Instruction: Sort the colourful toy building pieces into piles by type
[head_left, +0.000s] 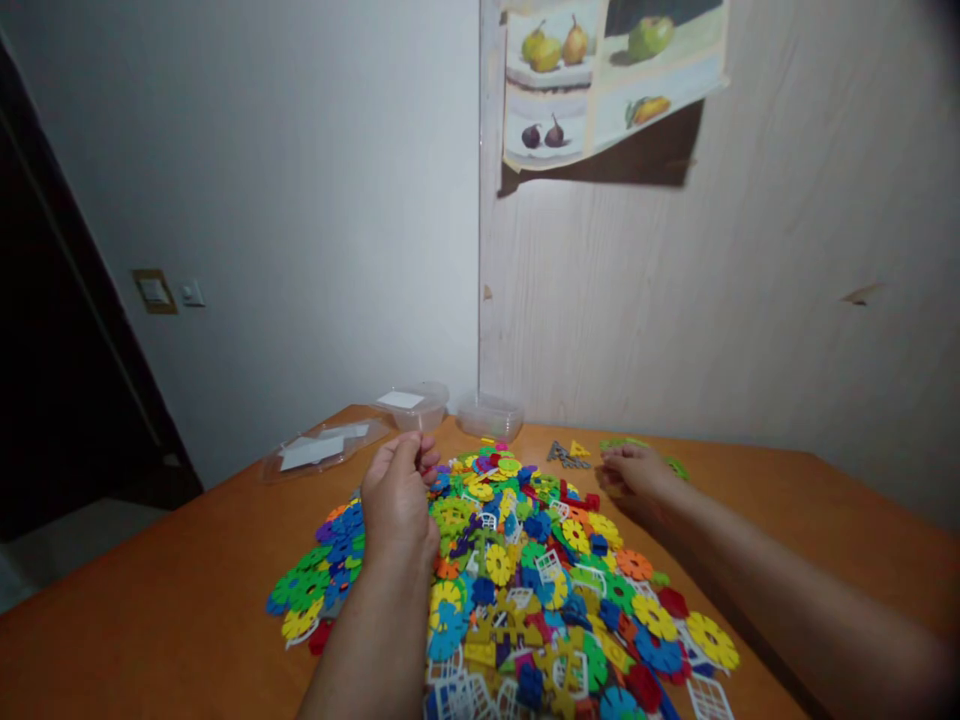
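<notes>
A large heap of colourful plastic building pieces (517,570) spreads over the table, with slotted flower discs, small blocks and white window-like frames in it. Above the heap's left side, my left hand (397,500) is closed in a pinch; whatever its fingertips hold is hidden. My right hand (634,472) is low over the table, right of the heap, its fingers curled together, and I cannot make out anything in them. Just left of it lie several grey pieces (568,457) and a yellow triangular piece (579,449). Green pieces (676,467) lie behind and beside this hand.
Clear plastic tubs (490,415) stand at the back of the orange table (187,590), against the wall. Another tub (427,405) has a white label. Flat clear lids (322,450) with white labels lie at the left. A fruit picture sheet (555,90) hangs above.
</notes>
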